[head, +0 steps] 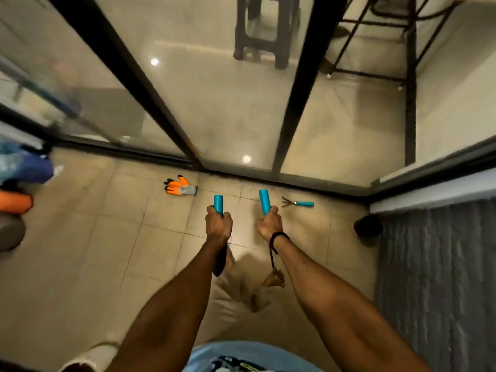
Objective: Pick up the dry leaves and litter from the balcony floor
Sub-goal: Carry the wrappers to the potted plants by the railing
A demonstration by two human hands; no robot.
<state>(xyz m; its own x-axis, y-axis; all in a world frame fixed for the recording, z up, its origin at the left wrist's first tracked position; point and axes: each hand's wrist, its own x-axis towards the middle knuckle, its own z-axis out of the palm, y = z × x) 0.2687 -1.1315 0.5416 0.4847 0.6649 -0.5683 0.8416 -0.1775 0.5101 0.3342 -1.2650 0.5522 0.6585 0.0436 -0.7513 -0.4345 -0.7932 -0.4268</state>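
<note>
Curling round the turquoise handle of a dark-bladed trowel, the left grip holds it blade-down; the right grip clasps a second turquoise-handled tool. Dark crumbly litter lies along the black sliding-door track bordering the beige tiled balcony floor.

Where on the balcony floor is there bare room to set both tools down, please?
Bare tiles lie between the orange gloves and the orange roll, and below-left of the left hand. It is tighter between the hand rake, the dark pot and the right hand.
</note>
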